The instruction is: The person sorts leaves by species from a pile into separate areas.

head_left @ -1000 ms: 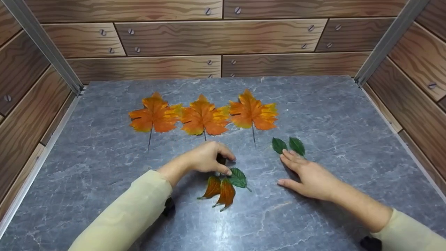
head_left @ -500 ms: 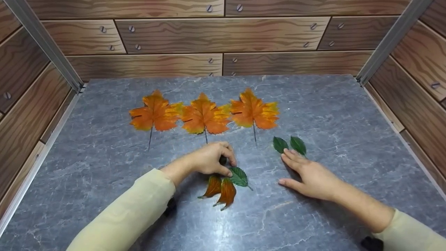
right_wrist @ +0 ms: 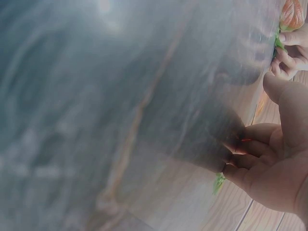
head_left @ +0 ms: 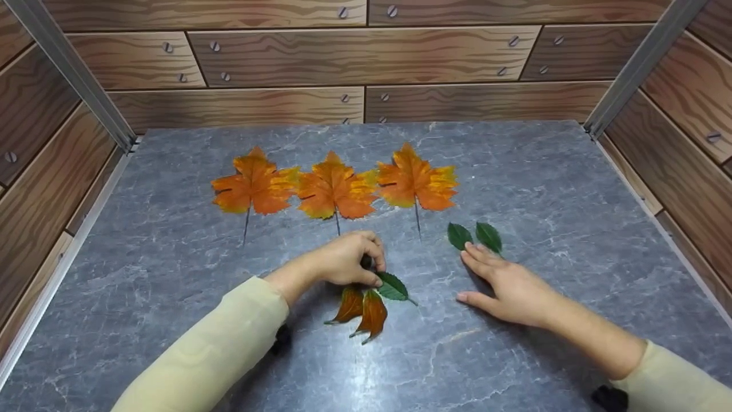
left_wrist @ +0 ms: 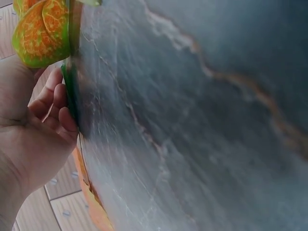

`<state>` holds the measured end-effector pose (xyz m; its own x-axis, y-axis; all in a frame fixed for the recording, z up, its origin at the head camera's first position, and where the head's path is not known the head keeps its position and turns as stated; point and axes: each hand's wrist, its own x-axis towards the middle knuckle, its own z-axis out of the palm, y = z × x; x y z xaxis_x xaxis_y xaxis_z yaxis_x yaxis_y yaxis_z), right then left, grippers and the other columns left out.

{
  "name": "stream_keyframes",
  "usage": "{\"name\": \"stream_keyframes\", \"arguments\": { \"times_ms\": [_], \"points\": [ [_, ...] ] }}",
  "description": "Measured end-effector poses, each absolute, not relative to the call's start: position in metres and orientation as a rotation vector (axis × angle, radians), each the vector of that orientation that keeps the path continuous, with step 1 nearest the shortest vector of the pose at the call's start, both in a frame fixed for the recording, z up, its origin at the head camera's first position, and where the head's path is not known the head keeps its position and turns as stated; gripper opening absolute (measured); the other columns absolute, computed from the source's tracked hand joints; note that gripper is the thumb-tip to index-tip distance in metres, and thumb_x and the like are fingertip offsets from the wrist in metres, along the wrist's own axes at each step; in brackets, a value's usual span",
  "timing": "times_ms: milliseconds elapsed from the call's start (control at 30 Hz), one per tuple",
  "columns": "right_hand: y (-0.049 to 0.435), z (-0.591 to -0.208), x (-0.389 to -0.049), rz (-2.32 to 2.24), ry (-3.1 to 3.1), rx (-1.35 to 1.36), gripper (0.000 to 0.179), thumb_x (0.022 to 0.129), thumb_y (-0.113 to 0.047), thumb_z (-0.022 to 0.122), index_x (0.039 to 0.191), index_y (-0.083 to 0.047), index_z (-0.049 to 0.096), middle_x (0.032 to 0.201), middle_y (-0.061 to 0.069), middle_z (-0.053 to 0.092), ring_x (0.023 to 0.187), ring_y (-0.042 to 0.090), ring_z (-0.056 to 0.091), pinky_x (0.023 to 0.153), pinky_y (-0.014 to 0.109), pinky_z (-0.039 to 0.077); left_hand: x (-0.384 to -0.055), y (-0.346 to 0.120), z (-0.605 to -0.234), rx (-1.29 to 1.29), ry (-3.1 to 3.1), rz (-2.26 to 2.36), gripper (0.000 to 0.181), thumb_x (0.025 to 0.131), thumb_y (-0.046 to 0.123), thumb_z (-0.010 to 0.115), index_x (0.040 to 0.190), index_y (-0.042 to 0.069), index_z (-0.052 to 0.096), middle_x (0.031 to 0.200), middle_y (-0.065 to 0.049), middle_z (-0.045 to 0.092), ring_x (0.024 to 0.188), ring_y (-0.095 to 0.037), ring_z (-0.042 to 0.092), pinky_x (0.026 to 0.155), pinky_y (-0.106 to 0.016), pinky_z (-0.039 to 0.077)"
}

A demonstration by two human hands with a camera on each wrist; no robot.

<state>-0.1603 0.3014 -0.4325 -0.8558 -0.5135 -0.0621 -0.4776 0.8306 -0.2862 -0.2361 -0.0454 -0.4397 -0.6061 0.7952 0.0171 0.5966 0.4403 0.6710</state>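
Note:
Between thumb and fingers, my left hand [head_left: 350, 260] pinches a small green leaf [head_left: 393, 286] with a serrated edge, its stem pointing right. The left wrist view shows that green leaf [left_wrist: 70, 94] edge-on by the fingertips. Two brownish-orange leaves [head_left: 374, 315] with curled tips lie just in front of the left hand. My right hand [head_left: 509, 292] lies flat with straight fingers, fingertips over the lower ends of two more green leaves [head_left: 459, 236] side by side. Those lower ends are hidden. A bit of green leaf [right_wrist: 219, 184] shows past the fingers in the right wrist view.
Three orange-yellow maple leaves [head_left: 251, 186] with dark stems lie in a row across the back of the grey marbled table [head_left: 143, 274]. Wood-patterned panels [head_left: 360, 57] and metal corner posts [head_left: 640, 68] enclose the table on the back and sides.
The green leaf in my left hand has turned slightly, its stem end swinging up and to the right. My right hand and the other leaves stay where they were.

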Motion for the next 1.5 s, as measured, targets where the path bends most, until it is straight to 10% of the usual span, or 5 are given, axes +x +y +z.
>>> {"name": "stream_keyframes", "arguments": {
  "times_ms": [700,1500],
  "points": [
    [0.302,-0.435,-0.163,-0.392,2.869,-0.760,0.086,0.103,-0.059,0.063,0.160,0.002,0.042,0.169,0.019,0.032,0.154,0.042,0.033,0.119,0.061,0.033,-0.237,-0.037,-0.410,1.016,2.157,1.177,0.004,0.096,0.005,0.074,0.098,0.005,0.077,0.089,0.002,0.073,0.081,-0.010,0.067,0.076,-0.027,0.053],
    [0.301,-0.435,-0.164,-0.402,2.886,-0.776,0.085,0.102,-0.059,0.064,0.158,0.003,0.046,0.167,0.020,0.034,0.152,0.043,0.036,0.119,0.061,0.033,-0.256,-0.012,-0.395,0.859,2.123,1.428,0.018,0.105,0.010,0.066,0.122,0.014,0.060,0.069,0.001,0.051,0.061,-0.018,0.039,0.065,-0.032,0.039]
  ]
}}
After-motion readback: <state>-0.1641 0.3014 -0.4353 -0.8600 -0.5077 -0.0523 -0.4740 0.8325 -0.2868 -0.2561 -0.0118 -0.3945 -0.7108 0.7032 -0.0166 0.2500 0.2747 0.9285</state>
